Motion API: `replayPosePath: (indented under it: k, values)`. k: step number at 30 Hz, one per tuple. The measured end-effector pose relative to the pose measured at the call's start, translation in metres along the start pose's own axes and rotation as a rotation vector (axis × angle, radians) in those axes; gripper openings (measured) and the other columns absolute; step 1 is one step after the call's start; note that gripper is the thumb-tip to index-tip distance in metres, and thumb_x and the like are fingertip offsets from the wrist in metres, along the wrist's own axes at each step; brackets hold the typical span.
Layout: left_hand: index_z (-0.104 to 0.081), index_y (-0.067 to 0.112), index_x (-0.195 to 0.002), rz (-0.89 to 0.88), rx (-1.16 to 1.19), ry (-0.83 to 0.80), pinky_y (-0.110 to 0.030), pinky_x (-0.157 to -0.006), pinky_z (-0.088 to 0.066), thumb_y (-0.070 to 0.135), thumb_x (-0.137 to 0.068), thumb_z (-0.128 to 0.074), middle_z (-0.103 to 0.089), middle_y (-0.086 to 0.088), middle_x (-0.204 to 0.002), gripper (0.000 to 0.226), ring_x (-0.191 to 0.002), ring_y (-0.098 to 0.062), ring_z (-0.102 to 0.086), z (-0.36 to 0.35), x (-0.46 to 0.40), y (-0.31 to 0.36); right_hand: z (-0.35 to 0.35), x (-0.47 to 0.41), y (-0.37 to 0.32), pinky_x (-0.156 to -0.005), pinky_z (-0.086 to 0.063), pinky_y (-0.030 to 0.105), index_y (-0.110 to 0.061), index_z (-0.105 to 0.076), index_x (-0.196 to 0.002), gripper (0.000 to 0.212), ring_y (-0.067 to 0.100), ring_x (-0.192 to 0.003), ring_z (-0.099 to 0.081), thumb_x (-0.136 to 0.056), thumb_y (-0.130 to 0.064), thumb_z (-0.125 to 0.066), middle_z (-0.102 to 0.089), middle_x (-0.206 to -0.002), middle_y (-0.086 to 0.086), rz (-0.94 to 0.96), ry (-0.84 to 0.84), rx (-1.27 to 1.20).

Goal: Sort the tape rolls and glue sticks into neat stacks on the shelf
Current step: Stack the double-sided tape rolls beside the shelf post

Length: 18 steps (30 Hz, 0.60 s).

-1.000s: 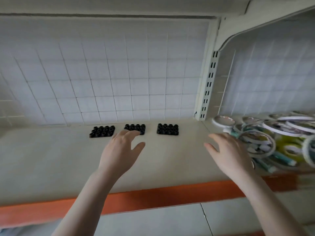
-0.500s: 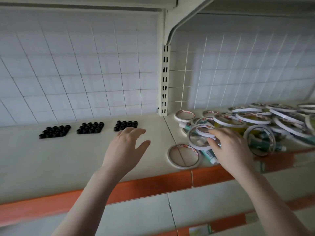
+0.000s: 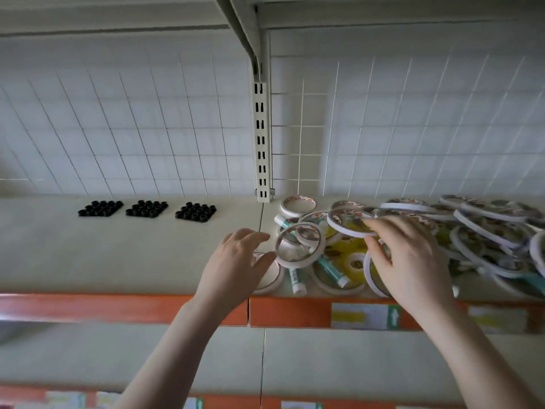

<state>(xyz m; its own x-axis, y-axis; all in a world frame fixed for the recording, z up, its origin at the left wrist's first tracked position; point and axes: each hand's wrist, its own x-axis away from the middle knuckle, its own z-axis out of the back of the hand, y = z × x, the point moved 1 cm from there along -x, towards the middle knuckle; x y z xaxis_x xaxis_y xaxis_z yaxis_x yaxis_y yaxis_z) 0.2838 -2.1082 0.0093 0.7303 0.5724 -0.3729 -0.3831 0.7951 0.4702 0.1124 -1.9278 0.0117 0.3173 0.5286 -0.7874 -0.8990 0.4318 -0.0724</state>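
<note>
A loose pile of white tape rolls and teal-and-white glue sticks covers the right part of the shelf. My right hand is over the pile and pinches the rim of a tilted tape roll between fingers and thumb. Another roll leans upright just left of it. My left hand hovers with relaxed fingers at the pile's left edge, its thumb against a flat tape roll lying near the front edge. A single roll lies at the back by the post.
Three black blocks of small caps sit in a row at the back left. A slotted upright post splits the wire-grid back wall. The shelf has an orange front lip with a price label. A lower shelf shows below.
The view and both hands have swung right from the black blocks to the pile. My right hand has taken hold of a tape roll; my left hand has reached the flat roll.
</note>
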Motion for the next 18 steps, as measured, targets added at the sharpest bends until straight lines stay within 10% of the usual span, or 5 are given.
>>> replayPosePath:
  k: [18]
  values:
    - [-0.056,0.022,-0.129,-0.364,-0.044,-0.073,-0.025,-0.098,-0.033,0.028,-0.094,-0.053,-0.050,0.007,-0.136,0.035,-0.126,-0.011,-0.040,-0.051,-0.059,0.084,0.005,0.014,0.073,-0.078,-0.052,0.043,-0.001,-0.070,-0.098,0.022,0.033,-0.087,-0.066,-0.079,-0.011,-0.068,-0.070,-0.093,0.013,-0.015,-0.053,0.055]
